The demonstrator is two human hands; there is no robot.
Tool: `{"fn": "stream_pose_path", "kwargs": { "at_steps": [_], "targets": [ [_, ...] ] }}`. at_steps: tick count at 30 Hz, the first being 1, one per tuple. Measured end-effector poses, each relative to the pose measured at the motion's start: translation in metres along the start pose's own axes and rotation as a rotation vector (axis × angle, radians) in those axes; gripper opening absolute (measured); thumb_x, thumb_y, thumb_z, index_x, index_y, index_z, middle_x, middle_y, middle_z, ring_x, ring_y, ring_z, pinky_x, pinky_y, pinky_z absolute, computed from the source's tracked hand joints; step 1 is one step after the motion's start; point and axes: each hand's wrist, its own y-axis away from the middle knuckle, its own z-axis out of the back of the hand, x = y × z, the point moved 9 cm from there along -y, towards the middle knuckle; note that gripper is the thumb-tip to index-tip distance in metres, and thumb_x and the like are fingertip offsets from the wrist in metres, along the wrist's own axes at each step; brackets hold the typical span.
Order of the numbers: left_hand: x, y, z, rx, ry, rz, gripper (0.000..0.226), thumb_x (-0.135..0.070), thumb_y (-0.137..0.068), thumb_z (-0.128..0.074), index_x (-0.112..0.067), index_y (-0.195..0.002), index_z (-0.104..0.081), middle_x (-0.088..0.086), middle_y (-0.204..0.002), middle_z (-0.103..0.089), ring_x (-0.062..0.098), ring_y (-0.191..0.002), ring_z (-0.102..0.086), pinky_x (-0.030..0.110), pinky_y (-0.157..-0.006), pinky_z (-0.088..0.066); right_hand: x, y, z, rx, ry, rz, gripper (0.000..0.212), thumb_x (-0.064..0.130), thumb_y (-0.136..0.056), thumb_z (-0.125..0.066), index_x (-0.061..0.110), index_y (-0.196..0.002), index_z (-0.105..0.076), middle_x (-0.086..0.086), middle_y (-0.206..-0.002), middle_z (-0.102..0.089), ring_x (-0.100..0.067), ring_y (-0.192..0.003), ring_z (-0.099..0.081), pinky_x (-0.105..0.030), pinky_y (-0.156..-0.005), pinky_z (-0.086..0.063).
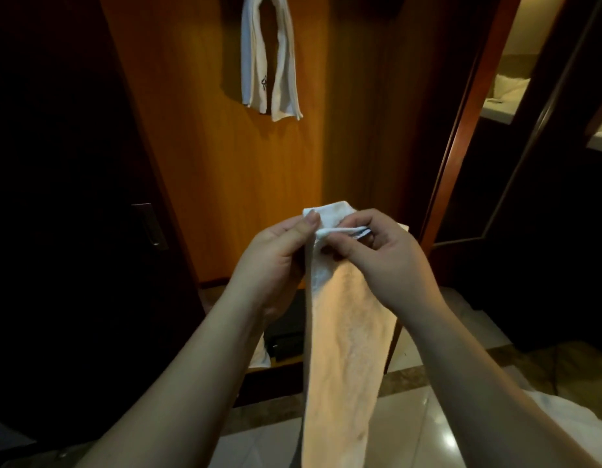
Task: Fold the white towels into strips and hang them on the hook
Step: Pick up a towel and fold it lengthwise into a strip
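A white towel folded into a long narrow strip hangs down from both my hands in front of me. My left hand pinches its top left corner between thumb and fingers. My right hand grips the top edge beside it, fingers curled round the folded layers. A second white towel strip with a dark emblem hangs doubled over on the orange wooden panel high up. The hook itself is hidden at the top of the frame.
A dark door with a metal handle stands on the left. A black box sits low in the wardrobe behind the towel. A doorway frame on the right opens to a lit room. Glossy floor tiles lie below.
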Motion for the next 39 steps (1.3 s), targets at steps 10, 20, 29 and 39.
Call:
{"fn": "stream_pose_path", "kwargs": {
  "at_steps": [10,20,29,39],
  "targets": [
    [-0.015,-0.006,-0.012,0.054,-0.007,-0.084,0.029,-0.029,-0.099,-0.054,-0.014,-0.11,-0.077,0.013,-0.107,-0.075,0.024,-0.099,-0.072,0.027,-0.08,-0.056,0.016,-0.007,0.014,-0.099,-0.027,0.048,0.005,0.042,-0.087,-0.068,0.037,-0.088,-0.065,0.025,-0.086,-0.072,0.005,-0.082,-0.068,-0.007,-0.067,-0.049],
    [-0.027,-0.008,-0.008,0.171,-0.121,-0.093,0.033,-0.024,-0.092,-0.056,-0.017,-0.121,-0.072,0.012,-0.113,-0.073,0.028,-0.11,-0.068,0.04,-0.093,-0.051,0.018,-0.019,0.007,-0.093,-0.075,0.034,0.005,0.025,-0.093,-0.07,0.03,-0.092,-0.067,0.014,-0.08,-0.075,0.0,-0.072,-0.071,-0.009,-0.061,-0.05],
    [-0.035,-0.01,0.01,0.121,-0.458,-0.193,0.021,-0.021,-0.096,-0.063,-0.02,-0.115,-0.073,0.003,-0.103,-0.076,0.019,-0.101,-0.072,0.035,-0.087,-0.055,0.008,-0.037,-0.015,0.152,0.033,-0.075,0.014,0.039,-0.09,-0.072,0.027,-0.093,-0.066,0.01,-0.074,-0.075,-0.002,-0.059,-0.068,-0.011,-0.053,-0.048],
    [-0.062,-0.014,0.071,-0.002,-0.258,-0.189,0.022,-0.018,-0.084,-0.064,-0.01,-0.101,-0.075,0.007,-0.093,-0.077,0.019,-0.087,-0.072,0.025,-0.073,-0.057,-0.094,-0.043,-0.007,0.641,0.544,-0.377,0.007,0.042,-0.094,-0.068,0.041,-0.1,-0.065,0.024,-0.085,-0.074,0.004,-0.074,-0.071,-0.023,-0.065,-0.046]
  ]
}}
